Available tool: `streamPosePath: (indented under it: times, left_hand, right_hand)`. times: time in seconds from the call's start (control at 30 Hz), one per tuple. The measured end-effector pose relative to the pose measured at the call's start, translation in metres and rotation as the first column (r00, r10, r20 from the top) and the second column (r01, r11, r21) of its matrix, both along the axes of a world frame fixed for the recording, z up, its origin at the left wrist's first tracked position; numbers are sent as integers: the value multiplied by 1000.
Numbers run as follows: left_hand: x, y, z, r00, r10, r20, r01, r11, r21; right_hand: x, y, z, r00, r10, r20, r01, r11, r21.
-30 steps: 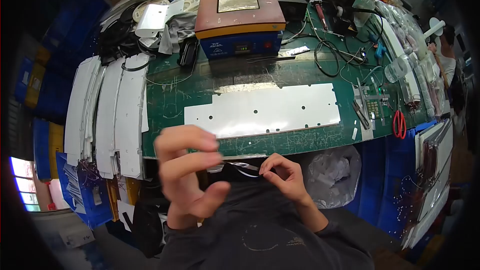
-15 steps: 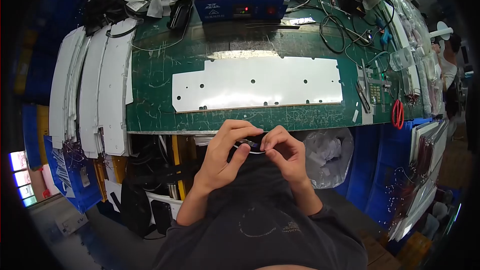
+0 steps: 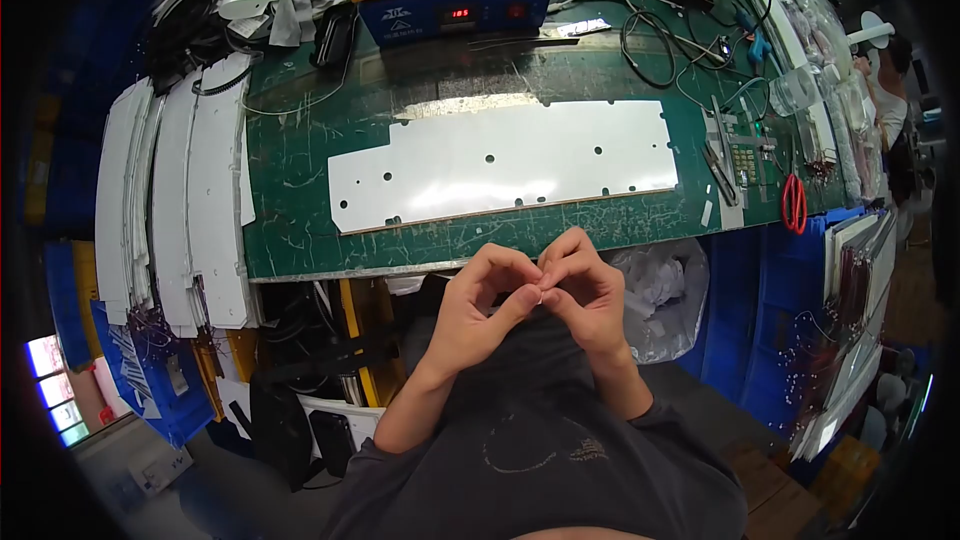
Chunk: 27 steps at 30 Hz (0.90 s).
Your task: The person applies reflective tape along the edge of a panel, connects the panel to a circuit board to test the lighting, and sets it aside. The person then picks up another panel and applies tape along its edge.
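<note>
In the head view, my left hand (image 3: 482, 308) and my right hand (image 3: 588, 292) meet in front of my body, just off the near edge of the workbench. The thumb and fingers of each are pinched, and their tips touch or nearly touch. A tiny pale bit (image 3: 541, 297) shows between the fingertips; the rest of it is hidden, so its kind is unclear. Beyond the hands, a long white panel (image 3: 500, 162) with several holes and edge notches lies flat on the green bench top (image 3: 290, 258).
A blue heating unit (image 3: 455, 12) with a red display stands at the back. White panels (image 3: 215, 200) are stacked at left. Tweezers (image 3: 720, 172), red-handled scissors (image 3: 794, 204) and cables (image 3: 650, 50) lie at right. A plastic bag (image 3: 658, 300) hangs below the bench edge.
My hands have come closer together, fingertips now meeting. The thin pale strip seen between them before is mostly hidden. The view has shifted and tilted slightly.
</note>
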<state>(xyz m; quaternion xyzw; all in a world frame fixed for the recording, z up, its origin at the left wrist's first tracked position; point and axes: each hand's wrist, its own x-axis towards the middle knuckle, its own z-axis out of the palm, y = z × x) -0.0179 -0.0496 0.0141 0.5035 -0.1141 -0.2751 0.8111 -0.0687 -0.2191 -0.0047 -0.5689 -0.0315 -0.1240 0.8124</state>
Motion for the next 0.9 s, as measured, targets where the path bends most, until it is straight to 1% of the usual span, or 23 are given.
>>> streamPosePath:
  times: [0.1, 0.13, 0.23, 0.43, 0.53, 0.9]
  left_hand:
    - [2, 0, -4, 999, 30, 17, -30, 1000, -6]
    - [3, 0, 0, 999, 36, -29, -36, 999, -10]
    - [5, -1, 1, 998, 55, 17, -55, 998, 20]
    - [4, 1, -7, 997, 63, -40, -61, 997, 38]
    - [5, 0, -12, 996, 84, -29, -83, 996, 17]
    - [5, -1, -18, 995, 92, -27, -92, 996, -9]
  right_hand:
    - [2, 0, 4, 999, -54, -9, 53, 998, -31]
    - [3, -1, 4, 998, -60, 18, 61, 996, -57]
    - [4, 1, 4, 995, -93, 25, 95, 991, -93]
    - [5, 2, 4, 993, -121, -15, 117, 979, -167]
    - [6, 2, 2, 992, -119, -31, 111, 975, -190]
    - [6, 9, 1, 988, -151, -36, 143, 976, -164]
